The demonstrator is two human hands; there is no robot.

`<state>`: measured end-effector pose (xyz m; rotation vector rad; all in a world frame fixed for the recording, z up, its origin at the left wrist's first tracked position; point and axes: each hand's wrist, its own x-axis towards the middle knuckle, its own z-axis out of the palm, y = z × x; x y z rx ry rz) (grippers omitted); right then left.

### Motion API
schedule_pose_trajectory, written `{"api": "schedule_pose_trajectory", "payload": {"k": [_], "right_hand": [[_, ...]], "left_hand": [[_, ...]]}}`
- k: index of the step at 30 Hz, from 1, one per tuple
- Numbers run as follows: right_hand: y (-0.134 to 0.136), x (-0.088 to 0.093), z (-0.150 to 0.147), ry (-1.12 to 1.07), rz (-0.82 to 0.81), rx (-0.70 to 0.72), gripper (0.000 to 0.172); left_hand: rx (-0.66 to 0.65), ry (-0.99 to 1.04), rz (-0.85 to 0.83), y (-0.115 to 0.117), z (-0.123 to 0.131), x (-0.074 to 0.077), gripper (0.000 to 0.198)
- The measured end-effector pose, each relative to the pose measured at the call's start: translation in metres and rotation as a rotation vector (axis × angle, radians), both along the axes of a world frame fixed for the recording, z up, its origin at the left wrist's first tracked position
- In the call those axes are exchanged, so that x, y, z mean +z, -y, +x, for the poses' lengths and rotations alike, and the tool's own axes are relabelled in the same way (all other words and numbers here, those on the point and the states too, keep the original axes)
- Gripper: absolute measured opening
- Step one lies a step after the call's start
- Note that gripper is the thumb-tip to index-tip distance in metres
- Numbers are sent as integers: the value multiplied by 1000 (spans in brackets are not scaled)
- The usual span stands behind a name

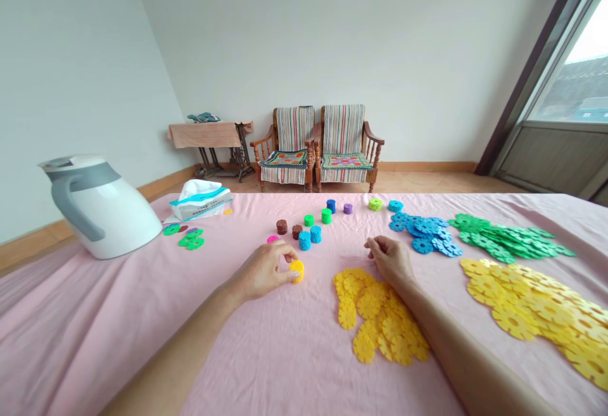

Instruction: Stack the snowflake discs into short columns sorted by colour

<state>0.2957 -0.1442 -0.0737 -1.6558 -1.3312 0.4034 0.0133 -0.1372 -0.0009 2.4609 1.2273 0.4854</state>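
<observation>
My left hand (268, 268) is closed around a short stack of yellow snowflake discs (297, 270), held on edge between thumb and fingers just over the cloth. My right hand (390, 256) hovers with thumb and forefinger drawn together, and no disc shows between them. Below its wrist lies a loose pile of yellow snowflake discs (380, 315). Beyond my left hand stand small disc stacks: brown (282, 226), light blue (304, 240), and green (326, 216). A pink disc (272, 239) is partly hidden behind that hand.
Blue discs (422, 232), green discs (513, 239) and more yellow discs (536, 308) spread along the right. A white jug (118, 213) and a tissue box (204, 204) stand at the left, near a few loose discs (192, 240). Farther stacks include purple (348, 209) and lime (375, 204).
</observation>
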Motion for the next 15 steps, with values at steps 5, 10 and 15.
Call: {"api": "schedule_pose_trajectory", "payload": {"k": [5, 10, 15], "right_hand": [[0, -1, 0, 2, 3, 4, 38], [-1, 0, 0, 6, -4, 0, 38], [-2, -2, 0, 19, 1, 0, 39]], "left_hand": [[7, 40, 30, -1, -1, 1, 26], [-60, 136, 106, 11, 10, 2, 18], [-340, -13, 79, 42, 39, -4, 25]]}}
